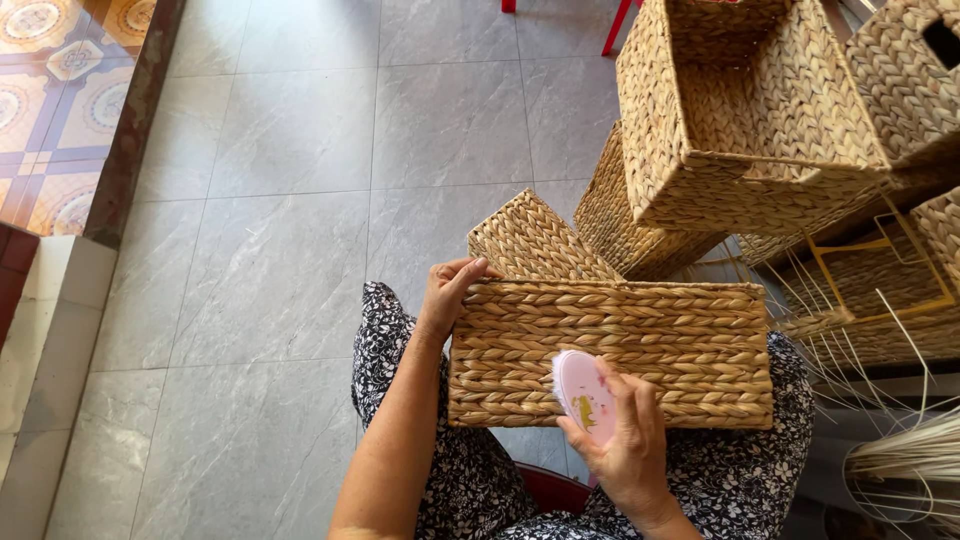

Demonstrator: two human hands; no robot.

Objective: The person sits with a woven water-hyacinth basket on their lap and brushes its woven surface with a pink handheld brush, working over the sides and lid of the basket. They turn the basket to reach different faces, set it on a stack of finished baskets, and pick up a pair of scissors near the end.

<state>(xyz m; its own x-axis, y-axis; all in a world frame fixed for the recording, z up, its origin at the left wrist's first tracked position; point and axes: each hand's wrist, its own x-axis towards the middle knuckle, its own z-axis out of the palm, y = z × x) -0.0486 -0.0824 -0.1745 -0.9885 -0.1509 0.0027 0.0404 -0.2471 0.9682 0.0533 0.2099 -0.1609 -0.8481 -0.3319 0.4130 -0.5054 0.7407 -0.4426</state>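
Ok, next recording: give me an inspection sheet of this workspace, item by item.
Surface: grey stone-look floor tiles; work rests on the person's lap.
Job's things: rectangular woven straw basket lying on its side; pink oval brush against its wall.
Clutter: stacked woven straw baskets at right; loose pale straw bundle.
Hands: left hand grips the basket's corner; right hand holds the brush.
Cables: nothing seen.
Surroundings: patterned orange tiles at left; red chair legs at top.
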